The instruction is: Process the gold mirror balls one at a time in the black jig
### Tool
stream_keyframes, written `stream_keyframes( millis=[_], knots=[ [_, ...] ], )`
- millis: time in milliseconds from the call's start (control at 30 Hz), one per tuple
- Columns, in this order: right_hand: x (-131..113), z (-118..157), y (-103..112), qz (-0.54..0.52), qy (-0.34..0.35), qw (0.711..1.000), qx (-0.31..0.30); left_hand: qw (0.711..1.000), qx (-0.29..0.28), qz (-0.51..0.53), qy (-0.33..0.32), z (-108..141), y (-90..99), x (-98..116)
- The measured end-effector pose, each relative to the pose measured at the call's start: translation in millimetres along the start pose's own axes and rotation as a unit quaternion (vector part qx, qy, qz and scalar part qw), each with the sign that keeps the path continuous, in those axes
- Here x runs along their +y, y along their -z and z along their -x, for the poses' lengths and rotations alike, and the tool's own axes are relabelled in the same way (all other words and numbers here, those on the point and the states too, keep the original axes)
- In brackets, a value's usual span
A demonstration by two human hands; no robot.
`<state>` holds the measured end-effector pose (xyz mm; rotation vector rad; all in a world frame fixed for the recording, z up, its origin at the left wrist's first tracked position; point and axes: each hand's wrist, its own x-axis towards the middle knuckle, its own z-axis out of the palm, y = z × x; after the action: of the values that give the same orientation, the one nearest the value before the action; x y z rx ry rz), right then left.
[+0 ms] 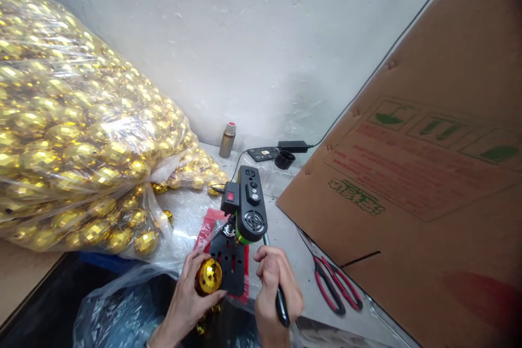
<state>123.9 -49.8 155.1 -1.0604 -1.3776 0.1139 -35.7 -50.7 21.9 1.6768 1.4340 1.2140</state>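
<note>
My left hand [191,288] is curled round a shiny gold mirror-faceted ball [210,275], beside the perforated black base plate [233,277] of a small device. My right hand [277,283] is closed round a slim tool with a black handle [282,307]. A thin lighter end of that tool points up toward the device, and its tip is hidden, so its kind is unclear. The device has a black upper body [253,204] with round grilles and buttons, plus a box with a red switch [230,196]. Red plastic [207,228] lies beneath its plate.
At left bulges a large clear bag [81,136] of gold balls. A big cardboard carton [428,174] leans in from the right, with red-handled scissors [336,285] before it. Behind stand a bottle [227,140], a black cap [284,160] and a power adapter [292,146]. Clear plastic [122,304] hangs front left.
</note>
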Motion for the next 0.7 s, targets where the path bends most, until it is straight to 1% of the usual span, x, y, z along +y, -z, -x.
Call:
stream_keyframes(
  millis=[100,233,300,433,533,633,700],
  knots=[
    [1.2,2.3,-0.7,0.000,-0.013,1.000,0.004,0.999,-0.028,0.019,0.024,9.5,11.7,5.0],
    [0.5,2.2,-2.2,0.000,-0.011,1.000,0.006,0.999,-0.032,-0.013,0.029,13.8,18.5,9.7],
    [-0.5,1.8,-2.5,0.009,-0.012,1.000,0.008,0.998,-0.033,-0.053,0.009,15.7,17.7,9.0],
    [-2.6,0.9,-2.7,0.018,-0.008,1.000,0.008,0.987,-0.025,-0.139,-0.070,23.2,9.3,2.5],
    [-2.9,1.0,-2.6,0.025,-0.006,1.000,0.003,0.979,-0.025,-0.178,-0.096,30.1,3.0,-3.0],
    [-1.8,1.9,-2.4,0.023,-0.008,1.000,0.002,0.977,-0.021,-0.184,-0.107,34.1,2.3,-6.2],
    [-1.1,2.5,-2.6,0.020,-0.007,1.000,0.000,0.981,-0.044,-0.154,-0.112,34.3,5.4,-6.7]
  ],
)
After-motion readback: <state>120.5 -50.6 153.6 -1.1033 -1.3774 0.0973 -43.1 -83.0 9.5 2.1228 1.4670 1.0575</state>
